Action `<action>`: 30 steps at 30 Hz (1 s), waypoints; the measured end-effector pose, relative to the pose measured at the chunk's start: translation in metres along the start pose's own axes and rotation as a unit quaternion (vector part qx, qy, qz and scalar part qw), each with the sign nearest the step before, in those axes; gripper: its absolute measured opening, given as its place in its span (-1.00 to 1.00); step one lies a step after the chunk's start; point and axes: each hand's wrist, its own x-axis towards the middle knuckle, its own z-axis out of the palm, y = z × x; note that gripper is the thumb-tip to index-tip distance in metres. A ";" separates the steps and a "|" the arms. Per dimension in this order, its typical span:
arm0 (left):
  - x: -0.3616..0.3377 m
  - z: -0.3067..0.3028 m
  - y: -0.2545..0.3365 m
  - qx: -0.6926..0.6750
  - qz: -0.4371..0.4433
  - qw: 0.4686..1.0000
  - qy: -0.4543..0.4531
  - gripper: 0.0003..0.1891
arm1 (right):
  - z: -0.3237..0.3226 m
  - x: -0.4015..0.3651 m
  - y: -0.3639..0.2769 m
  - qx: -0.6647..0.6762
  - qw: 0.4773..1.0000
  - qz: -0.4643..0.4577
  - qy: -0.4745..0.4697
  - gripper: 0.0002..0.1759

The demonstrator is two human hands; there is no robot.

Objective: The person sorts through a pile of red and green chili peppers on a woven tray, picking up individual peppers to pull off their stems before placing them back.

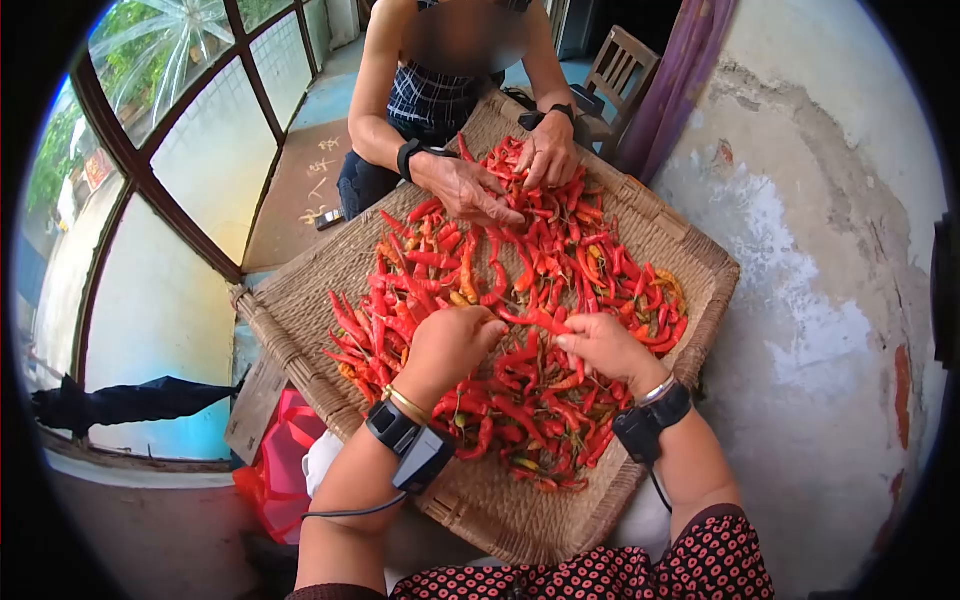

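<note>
Red chili peppers [510,405] lie spread over a large woven tray [300,300], with a few orange and green ones among them. My left hand [450,345] is over the middle of the heap, its fingers closed at the left end of a red chili pepper [540,321]. On that pepper's right end, my right hand [603,347] has its thumb and fingers pinched. The pepper lies roughly level between the two hands. Wrist devices and bracelets are on both my wrists.
Across the tray, another person's two hands [480,190] touch the peppers at the far side. A rough wall [800,300] stands on the right, framed windows [200,160] on the left. A dark umbrella [150,402], a red bag [285,470] and a wooden chair [622,75] are also in view.
</note>
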 end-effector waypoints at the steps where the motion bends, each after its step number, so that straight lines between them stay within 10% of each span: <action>1: -0.003 0.002 0.001 -0.005 -0.002 1.000 0.000 -0.73 | -0.005 0.002 -0.003 -0.019 1.000 0.003 0.005 -0.79; 9: -0.014 0.023 0.011 0.145 0.035 0.974 -0.170 -0.67 | -0.020 0.048 -0.001 -0.132 0.932 -0.149 0.302 -0.62; 13: -0.016 0.030 0.004 0.167 0.048 0.965 -0.196 -0.69 | 0.002 0.027 0.004 -0.267 0.951 -0.144 0.060 -0.63; 19: -0.013 0.035 0.005 0.181 0.074 0.960 -0.201 -0.67 | 0.012 0.020 0.033 -0.440 0.870 -0.209 0.077 -0.60; 23: -0.012 0.035 0.002 0.157 0.062 0.967 -0.193 -0.70 | 0.005 0.017 0.023 -0.487 0.869 -0.082 0.034 -0.77; 30: -0.012 0.034 0.007 0.172 0.050 0.944 -0.279 -0.69 | 0.011 0.006 0.005 -0.398 0.896 -0.172 0.098 -0.85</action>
